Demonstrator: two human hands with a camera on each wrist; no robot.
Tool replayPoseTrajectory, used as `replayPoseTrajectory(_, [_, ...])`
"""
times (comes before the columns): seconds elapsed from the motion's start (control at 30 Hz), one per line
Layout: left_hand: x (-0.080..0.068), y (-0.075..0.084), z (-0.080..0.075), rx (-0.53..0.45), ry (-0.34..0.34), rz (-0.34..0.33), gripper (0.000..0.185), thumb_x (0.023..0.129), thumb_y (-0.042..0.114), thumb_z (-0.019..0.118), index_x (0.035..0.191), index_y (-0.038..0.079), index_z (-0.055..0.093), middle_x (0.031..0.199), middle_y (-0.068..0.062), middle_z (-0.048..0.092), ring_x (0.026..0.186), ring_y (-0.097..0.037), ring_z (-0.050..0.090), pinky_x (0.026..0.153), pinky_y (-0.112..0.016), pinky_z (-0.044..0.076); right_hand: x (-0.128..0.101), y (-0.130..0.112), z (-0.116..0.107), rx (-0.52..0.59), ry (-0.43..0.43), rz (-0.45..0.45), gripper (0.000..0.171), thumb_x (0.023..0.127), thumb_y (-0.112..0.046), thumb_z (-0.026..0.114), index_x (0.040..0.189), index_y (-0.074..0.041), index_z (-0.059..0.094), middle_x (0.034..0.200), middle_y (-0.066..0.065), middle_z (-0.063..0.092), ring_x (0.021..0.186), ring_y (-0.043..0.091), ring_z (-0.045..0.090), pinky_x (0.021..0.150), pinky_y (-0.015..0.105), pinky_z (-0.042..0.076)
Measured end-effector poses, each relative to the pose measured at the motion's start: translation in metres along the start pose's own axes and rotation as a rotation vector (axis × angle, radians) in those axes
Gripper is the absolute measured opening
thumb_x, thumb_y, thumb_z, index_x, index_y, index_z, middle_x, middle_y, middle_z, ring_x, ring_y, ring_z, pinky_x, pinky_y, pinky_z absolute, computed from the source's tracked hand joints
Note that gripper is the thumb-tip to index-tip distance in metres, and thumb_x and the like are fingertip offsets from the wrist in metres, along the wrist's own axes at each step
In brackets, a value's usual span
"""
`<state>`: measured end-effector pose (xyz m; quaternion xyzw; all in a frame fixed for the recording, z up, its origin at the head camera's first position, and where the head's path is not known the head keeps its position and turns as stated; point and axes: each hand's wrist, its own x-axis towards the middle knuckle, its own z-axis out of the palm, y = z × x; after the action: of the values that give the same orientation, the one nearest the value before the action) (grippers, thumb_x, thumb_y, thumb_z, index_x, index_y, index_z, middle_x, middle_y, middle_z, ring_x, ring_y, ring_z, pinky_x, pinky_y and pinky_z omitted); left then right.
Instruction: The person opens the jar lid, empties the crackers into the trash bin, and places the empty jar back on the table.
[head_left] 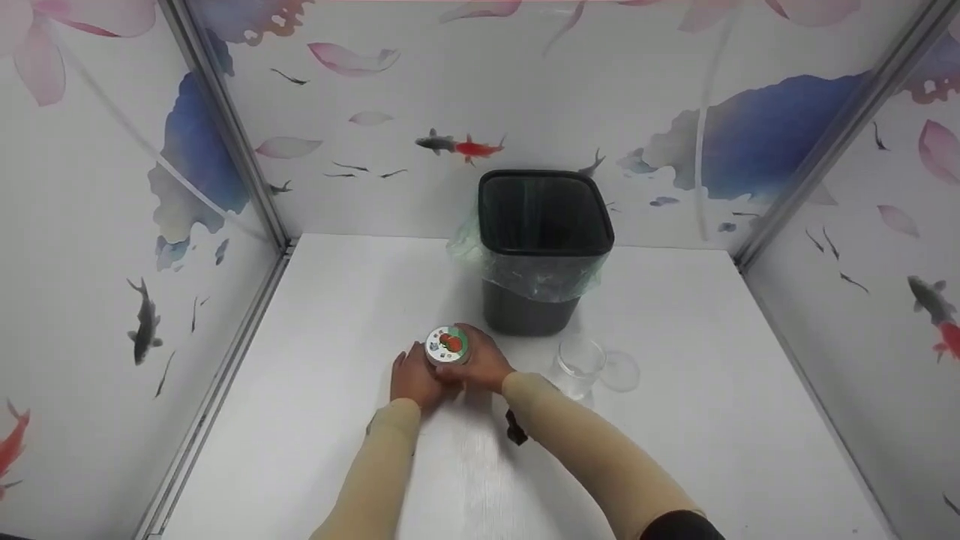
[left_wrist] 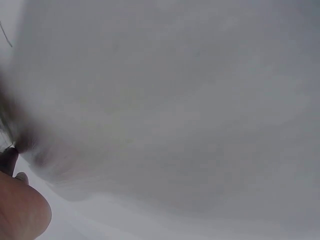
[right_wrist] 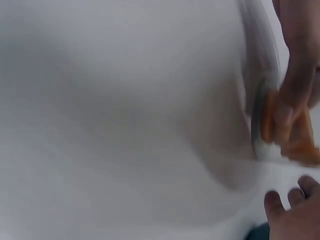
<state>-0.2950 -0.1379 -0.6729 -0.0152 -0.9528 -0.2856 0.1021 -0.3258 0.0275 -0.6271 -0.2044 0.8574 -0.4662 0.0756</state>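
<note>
Both hands meet around a small round can (head_left: 447,345), its top white and green with a printed picture of red fruit. My right hand (head_left: 486,364) grips the can from the right, thumb along the near rim. On the left, my left hand (head_left: 420,379) holds it lower down, its palm side hidden. In the right wrist view, fingers pinch a blurred orange object (right_wrist: 270,117) with a grey edge. A fleshy part of my left hand (left_wrist: 22,210) shows at the corner of the left wrist view, which is mostly blurred grey-white surface.
A black bin (head_left: 529,311) with a thin translucent liner (head_left: 540,277) stands behind the hands, near the back wall. Right of the right hand are a clear jar (head_left: 579,367) and a clear round lid (head_left: 621,372). Printed panels (head_left: 360,172) enclose the white table (head_left: 352,292).
</note>
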Motion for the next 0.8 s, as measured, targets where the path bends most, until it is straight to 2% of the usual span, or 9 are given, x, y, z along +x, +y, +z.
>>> replayPoseTrajectory(0.07, [0.001,0.001,-0.001,0.001,-0.003,0.005,0.086,0.07,0.054,0.078,0.139,0.007,0.055,0.129,-0.009,0.063,0.131,-0.033,0.048,0.115,-0.053,0.025,0.003,0.0,-0.006,-0.003,-0.047,0.008,0.102,0.069,-0.043,0.09,0.15,-0.007,0.039,0.139,0.004,0.051,0.128,0.017,0.047,0.111,0.036,0.034])
replayPoseTrajectory(0.23, [0.003,0.001,-0.002,0.009,-0.029,-0.009,0.089,0.068,0.056,0.08,0.14,0.01,0.055,0.131,-0.006,0.063,0.131,-0.031,0.049,0.115,-0.052,0.023,0.004,-0.005,-0.013,-0.019,-0.092,0.023,0.103,0.07,-0.04,0.09,0.152,-0.007,0.037,0.142,0.006,0.049,0.13,0.018,0.045,0.112,0.036,0.032])
replayPoseTrajectory(0.47, [0.002,0.002,-0.006,0.012,-0.037,-0.003,0.09,0.068,0.054,0.081,0.141,0.008,0.054,0.132,-0.009,0.061,0.132,-0.033,0.048,0.115,-0.053,0.023,-0.005,-0.004,-0.006,-0.069,-0.029,0.025,0.108,0.071,-0.048,0.087,0.154,-0.007,0.031,0.15,0.009,0.042,0.139,0.022,0.037,0.115,0.04,0.028])
replayPoseTrajectory(0.67, [0.0,0.003,-0.009,0.025,-0.05,-0.009,0.078,0.083,0.043,0.074,0.144,0.003,0.048,0.14,-0.014,0.055,0.139,-0.034,0.039,0.117,-0.051,0.019,-0.015,-0.003,0.011,-0.034,0.066,-0.019,0.11,0.076,-0.053,0.083,0.155,-0.002,0.027,0.153,0.013,0.039,0.142,0.026,0.034,0.117,0.044,0.025])
replayPoseTrajectory(0.8, [-0.002,0.002,-0.007,-0.001,-0.038,0.003,0.066,0.088,0.034,0.065,0.142,-0.001,0.048,0.139,-0.017,0.055,0.139,-0.035,0.039,0.117,-0.051,0.019,-0.018,-0.004,0.018,0.019,0.112,0.032,0.113,0.074,-0.056,0.082,0.155,-0.003,0.025,0.152,0.013,0.039,0.14,0.025,0.036,0.116,0.044,0.026])
